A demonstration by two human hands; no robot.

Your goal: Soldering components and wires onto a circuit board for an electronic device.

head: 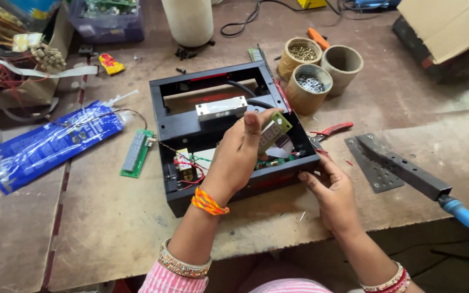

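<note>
An open black housing point(172, 127) stands on the workbench, with a silver metal bar point(221, 107), wires and a small transformer point(184, 168) inside. My left hand point(237, 157) reaches over the housing's near side and holds a small green display board point(274, 132) between thumb and fingers. My right hand point(329, 190) rests against the housing's near right corner, fingers touching its front wall.
A second green display board point(135, 152) and a blue foil bag point(44, 142) lie to the left. Three cardboard tubes with screws point(310, 81) stand behind the housing. Red-handled cutters point(332, 129), a perforated metal plate point(373, 168) and a black bar with blue handle point(408, 173) lie on the right.
</note>
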